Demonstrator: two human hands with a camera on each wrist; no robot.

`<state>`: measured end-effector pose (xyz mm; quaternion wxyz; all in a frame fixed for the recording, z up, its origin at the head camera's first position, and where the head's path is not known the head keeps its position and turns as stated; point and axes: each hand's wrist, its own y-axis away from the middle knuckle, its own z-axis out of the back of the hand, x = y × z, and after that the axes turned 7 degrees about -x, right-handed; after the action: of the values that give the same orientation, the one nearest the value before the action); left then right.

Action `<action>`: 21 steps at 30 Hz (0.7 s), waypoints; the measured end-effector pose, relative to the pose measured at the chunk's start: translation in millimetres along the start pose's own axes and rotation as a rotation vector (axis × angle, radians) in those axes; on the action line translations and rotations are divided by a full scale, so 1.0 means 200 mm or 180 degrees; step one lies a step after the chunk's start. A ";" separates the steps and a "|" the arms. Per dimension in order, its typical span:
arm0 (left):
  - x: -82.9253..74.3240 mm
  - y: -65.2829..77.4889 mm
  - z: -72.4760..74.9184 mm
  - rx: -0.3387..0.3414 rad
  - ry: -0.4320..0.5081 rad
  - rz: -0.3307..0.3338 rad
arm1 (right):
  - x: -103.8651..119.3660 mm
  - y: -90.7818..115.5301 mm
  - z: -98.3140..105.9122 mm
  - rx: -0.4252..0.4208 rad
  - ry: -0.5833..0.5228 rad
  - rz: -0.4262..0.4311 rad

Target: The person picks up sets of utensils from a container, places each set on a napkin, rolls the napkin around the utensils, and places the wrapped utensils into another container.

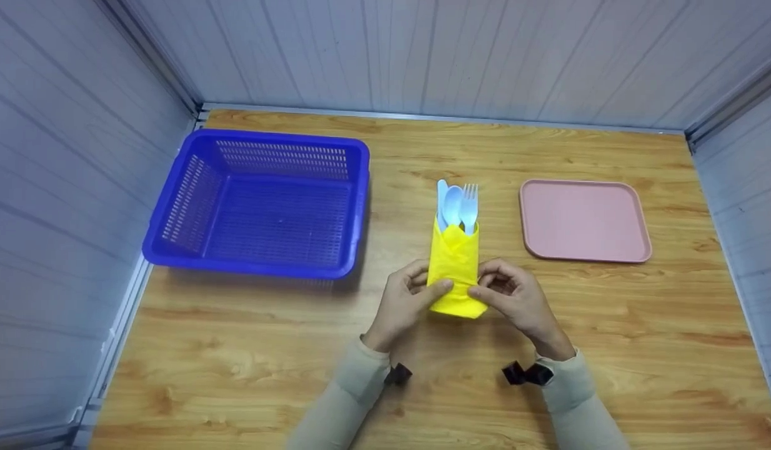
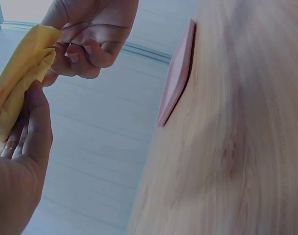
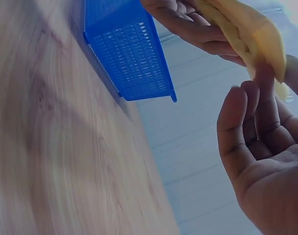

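Note:
A yellow napkin (image 1: pixel 455 262), folded into a narrow pouch, is held up above the table between both hands. From its top stick out a light blue knife (image 1: pixel 442 199), spoon (image 1: pixel 452 203) and fork (image 1: pixel 470 206), side by side; their lower parts are hidden inside. The left hand (image 1: pixel 409 297) pinches the pouch's left edge, thumb on the front and fingers behind. At the lower right edge, the right hand (image 1: pixel 513 300) pinches it between thumb and fingers. Both wrist views show the napkin (image 2: pixel 21 78) from below, clear of the tabletop.
A blue perforated basket (image 1: pixel 254 270) stands on the wooden table (image 1: pixel 423 400) at the left. To the right lies a shallow pink tray (image 1: pixel 585 220). Pale panel walls (image 1: pixel 398 56) enclose the table at the back and both sides.

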<state>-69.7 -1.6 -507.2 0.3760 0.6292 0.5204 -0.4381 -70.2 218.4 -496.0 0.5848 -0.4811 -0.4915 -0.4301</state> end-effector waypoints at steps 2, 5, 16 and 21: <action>0.00 0.00 0.00 0.0005 0.0044 0.0031 | 0.00 0.00 0.00 0.0010 0.0017 -0.0003; 0.01 0.00 0.00 -0.0006 0.0112 0.0090 | -0.01 -0.01 -0.01 -0.0003 0.0059 -0.0032; 0.02 0.02 -0.06 -0.0475 -0.0187 -0.0383 | -0.01 -0.03 -0.09 -0.0857 0.1092 0.0508; 0.07 0.04 -0.14 -0.0946 -0.0492 -0.0803 | -0.01 -0.03 -0.16 -0.1224 0.1509 0.0673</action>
<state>-57.4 26.9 -510.8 0.4456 0.4612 0.6236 -0.4471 -71.9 185.9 -499.1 0.6229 -0.5176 -0.1986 -0.5520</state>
